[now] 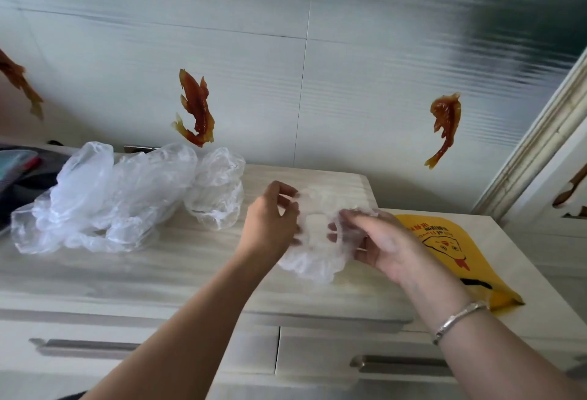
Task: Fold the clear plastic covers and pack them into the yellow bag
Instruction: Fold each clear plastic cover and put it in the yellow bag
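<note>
A crumpled clear plastic cover [313, 260] hangs between both my hands just above the cabinet top. My left hand [270, 221] pinches its left edge with fingers curled. My right hand [378, 240] grips its right side, with the plastic bunched over the fingers. A loose pile of more clear plastic covers [127, 196] lies on the cabinet top to the left. The yellow bag [451, 250], printed with a cartoon face, lies flat on the surface behind my right wrist and is partly hidden by it.
The pale wood-grain cabinet top [178, 266] has drawers with metal handles [82, 347] below its front edge. A dark bag [19, 174] sits at the far left. The tiled wall behind carries orange fish stickers [195, 110]. A door frame [540, 151] stands at right.
</note>
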`<state>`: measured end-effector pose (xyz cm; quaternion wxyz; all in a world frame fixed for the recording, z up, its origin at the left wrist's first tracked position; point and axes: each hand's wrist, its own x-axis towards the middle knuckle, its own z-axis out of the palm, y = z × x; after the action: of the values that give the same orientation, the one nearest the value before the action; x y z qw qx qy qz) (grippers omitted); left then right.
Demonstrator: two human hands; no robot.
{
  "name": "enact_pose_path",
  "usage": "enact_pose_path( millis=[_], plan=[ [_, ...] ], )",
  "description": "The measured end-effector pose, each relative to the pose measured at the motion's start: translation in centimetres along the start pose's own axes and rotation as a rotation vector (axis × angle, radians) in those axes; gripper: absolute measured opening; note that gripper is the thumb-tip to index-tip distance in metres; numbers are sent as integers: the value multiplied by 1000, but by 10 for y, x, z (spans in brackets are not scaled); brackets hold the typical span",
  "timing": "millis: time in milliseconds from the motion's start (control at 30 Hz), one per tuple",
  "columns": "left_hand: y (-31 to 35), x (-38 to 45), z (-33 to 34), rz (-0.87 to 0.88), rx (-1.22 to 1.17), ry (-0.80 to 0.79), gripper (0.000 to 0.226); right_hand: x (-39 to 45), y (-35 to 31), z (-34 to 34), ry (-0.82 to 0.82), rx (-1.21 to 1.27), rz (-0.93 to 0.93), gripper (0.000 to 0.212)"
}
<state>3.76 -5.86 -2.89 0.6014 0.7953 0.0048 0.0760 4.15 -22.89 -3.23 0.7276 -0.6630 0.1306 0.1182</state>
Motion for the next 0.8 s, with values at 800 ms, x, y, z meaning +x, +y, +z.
enact_pose_path(
  millis=[800],
  plan=[
    [-76, 18, 9, 191, 919, -503, 70, 22, 48, 1, -102, -1456, -381, 66]
  ],
)
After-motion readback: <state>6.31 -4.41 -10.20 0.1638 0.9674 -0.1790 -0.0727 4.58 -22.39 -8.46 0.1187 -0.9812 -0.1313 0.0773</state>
